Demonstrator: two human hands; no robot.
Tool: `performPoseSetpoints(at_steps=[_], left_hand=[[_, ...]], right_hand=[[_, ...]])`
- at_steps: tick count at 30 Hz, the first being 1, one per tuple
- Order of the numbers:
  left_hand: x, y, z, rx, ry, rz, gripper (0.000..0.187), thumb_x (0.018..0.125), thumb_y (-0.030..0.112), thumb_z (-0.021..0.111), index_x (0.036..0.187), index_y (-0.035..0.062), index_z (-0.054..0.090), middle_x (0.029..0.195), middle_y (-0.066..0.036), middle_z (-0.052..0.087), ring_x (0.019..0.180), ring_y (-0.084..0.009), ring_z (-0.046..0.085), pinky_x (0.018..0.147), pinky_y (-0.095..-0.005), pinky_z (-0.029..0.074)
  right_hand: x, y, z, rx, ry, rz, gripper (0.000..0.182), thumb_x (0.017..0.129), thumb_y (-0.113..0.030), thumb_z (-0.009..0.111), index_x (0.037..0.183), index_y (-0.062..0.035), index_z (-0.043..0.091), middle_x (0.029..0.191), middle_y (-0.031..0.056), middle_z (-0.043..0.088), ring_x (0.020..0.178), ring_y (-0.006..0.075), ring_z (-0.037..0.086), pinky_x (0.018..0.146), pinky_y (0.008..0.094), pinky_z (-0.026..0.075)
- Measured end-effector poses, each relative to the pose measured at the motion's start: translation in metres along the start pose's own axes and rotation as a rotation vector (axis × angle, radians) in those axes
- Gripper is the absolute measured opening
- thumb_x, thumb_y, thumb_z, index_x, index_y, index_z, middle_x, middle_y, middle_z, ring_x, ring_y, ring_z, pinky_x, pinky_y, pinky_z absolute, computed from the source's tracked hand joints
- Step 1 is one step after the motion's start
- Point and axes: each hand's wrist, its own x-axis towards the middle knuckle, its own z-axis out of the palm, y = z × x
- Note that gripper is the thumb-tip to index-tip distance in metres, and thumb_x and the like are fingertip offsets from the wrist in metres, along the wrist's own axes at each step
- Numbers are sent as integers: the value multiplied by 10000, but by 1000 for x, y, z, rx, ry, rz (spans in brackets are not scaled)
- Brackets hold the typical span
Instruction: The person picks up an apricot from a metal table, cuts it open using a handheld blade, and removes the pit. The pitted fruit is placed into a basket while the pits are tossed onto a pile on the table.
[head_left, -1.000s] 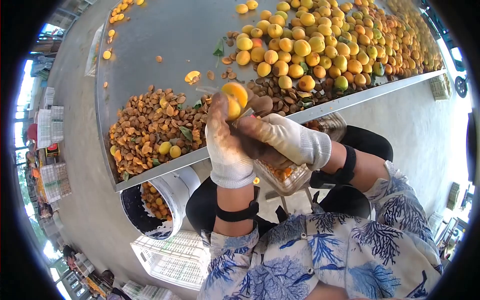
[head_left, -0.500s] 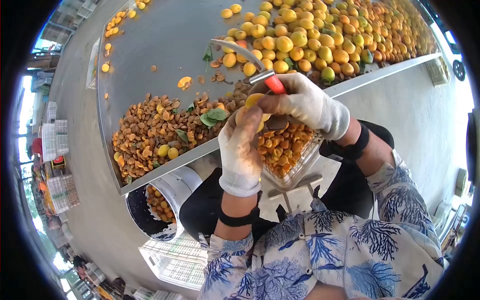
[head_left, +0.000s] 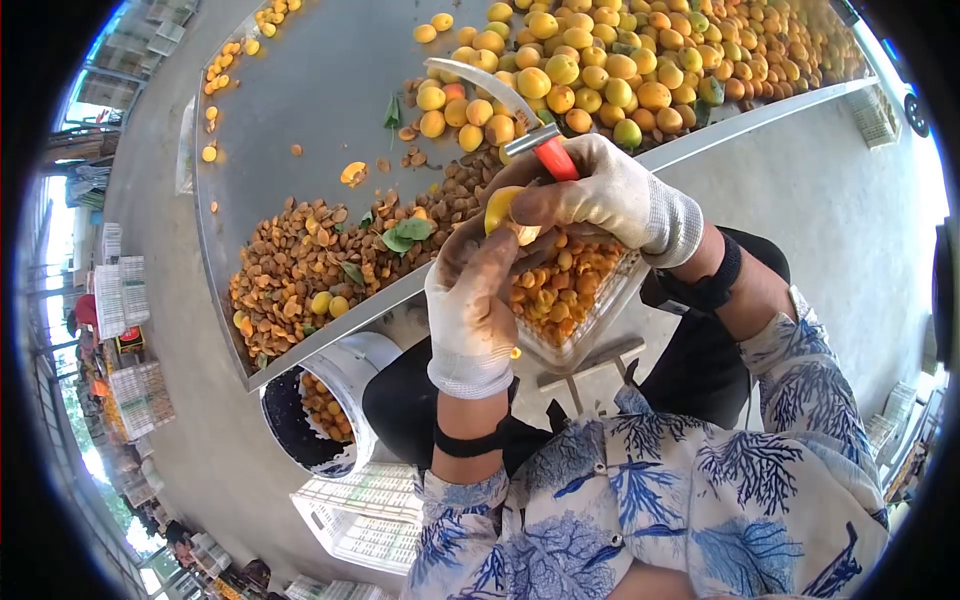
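My gloved right hand [head_left: 610, 195] is wrapped round the red handle of a curved knife [head_left: 556, 158], its blade pointing up and left. Between the fingertips of both hands is a yellow apricot [head_left: 503, 208], which looks split open. My gloved left hand [head_left: 472, 300] pinches it from the left side. Below the hands sits a clear plastic basket [head_left: 570, 352] of orange apricot halves [head_left: 560, 290]. Behind them, brown pits [head_left: 300, 245] with green leaves among them are heaped along the metal table's near edge.
The metal table [head_left: 310, 100] holds a large heap of whole apricots [head_left: 620, 70] at the back right. A white bucket [head_left: 362, 365] with fruit inside lies tilted under the near edge. Beside it is a white crate [head_left: 360, 520]. More crates [head_left: 122, 295] stand far left.
The fruit between my fingers has come apart more, showing its pale orange inside. My left hand has shifted slightly down and left. The view has moved a little.
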Motion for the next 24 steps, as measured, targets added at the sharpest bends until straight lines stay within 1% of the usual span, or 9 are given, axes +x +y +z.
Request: performPoseSetpoints(at_steps=[4,6,8,10,13,16,18,22,24], left_hand=[[5,1,13,96,108,15,335,955,71,569,1259,-67,551,1142,-175,661,1011,-300,681,925,-416,544],[8,-2,4,-28,158,-4,273,893,-36,633,1165,-37,631,1093,-139,695,1023,-206,680,922,-360,566],[9,-2,-1,-21,150,18,269,887,-36,626,1156,-45,633,1077,-142,699,999,-213,689,903,-359,574],[10,0,-2,135,69,99,328,934,64,590,1231,-74,568,1140,-173,659,998,-325,684,920,-447,554],[13,4,0,100,57,-1,317,923,88,581,1195,-74,573,1133,-182,657,990,-358,687,893,-476,570],[19,10,7,90,25,-119,301,917,93,554,1173,-63,577,1116,-184,660,974,-374,692,866,-476,583],[25,12,11,-30,52,-208,278,840,16,628,1109,-53,617,1021,-178,698,899,-291,719,795,-397,610],[32,10,8,77,59,-192,334,904,77,554,1212,-51,560,1098,-178,679,916,-326,710,811,-428,601],[38,12,6,-24,117,-187,276,860,17,657,1121,-63,619,1007,-170,701,840,-268,726,721,-351,614]], right_hand=[[1,-3,5,271,83,91,274,856,-186,765,1064,-12,722,873,21,699,691,47,590,593,197,458],[3,-3,4,214,63,107,291,853,-188,773,1061,6,718,876,29,706,671,49,586,570,196,450],[3,-6,7,179,151,32,293,869,-207,762,1068,4,720,855,28,702,616,43,560,532,188,423],[7,-6,7,279,287,-122,407,972,-437,602,812,-63,625,574,-27,467,418,51,367,409,225,272],[17,-14,-1,452,200,-490,577,1028,-545,392,635,-123,402,531,1,326,401,123,286,406,278,269],[18,-24,3,611,104,-607,575,1036,-527,387,623,-126,391,532,4,331,399,121,270,411,280,272],[21,-25,9,644,124,-603,590,1035,-538,378,611,-129,376,531,5,331,398,117,255,410,277,272],[34,-16,13,528,171,-647,636,1021,-585,371,580,-127,365,527,-4,335,398,112,254,405,272,262],[39,-11,10,514,158,-628,645,1020,-591,368,572,-127,361,528,-6,341,397,110,248,402,271,248]])
